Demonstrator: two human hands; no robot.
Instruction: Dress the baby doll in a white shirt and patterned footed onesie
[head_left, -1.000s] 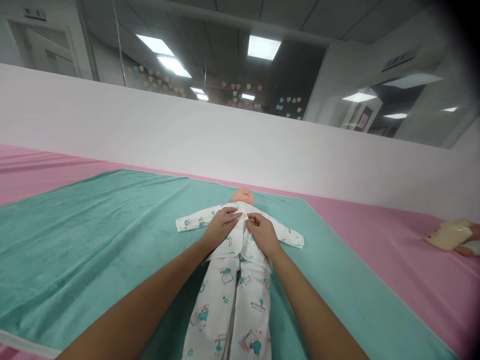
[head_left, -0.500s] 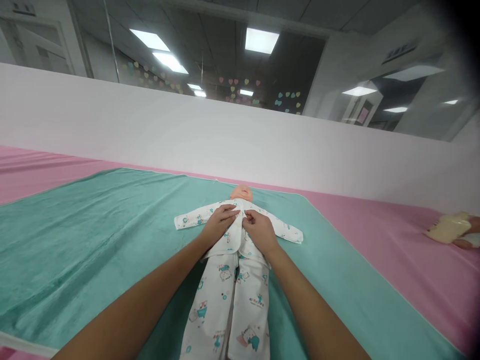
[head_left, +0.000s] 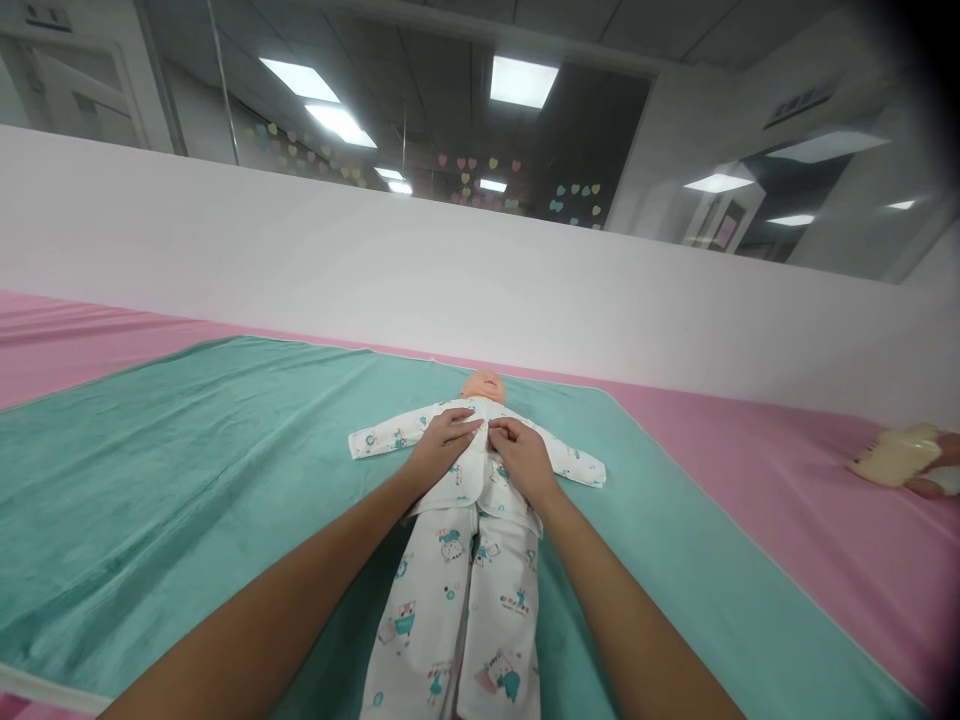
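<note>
A doll (head_left: 486,386) lies on its back on a teal blanket (head_left: 187,480), arms spread, in a white printed jacket (head_left: 457,487) and matching trousers (head_left: 427,620). The person's left hand (head_left: 444,445) rests on the jacket's chest beside the front opening. The right hand (head_left: 521,455), fingers bent, touches the other side; any pinched cloth is too small to tell. Pink fabric (head_left: 720,450) borders the blanket below a white wall (head_left: 450,270) and glass bearing heart stickers (head_left: 575,189).

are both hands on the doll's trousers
No, the left hand and right hand are both on the front of the shirt.
</note>
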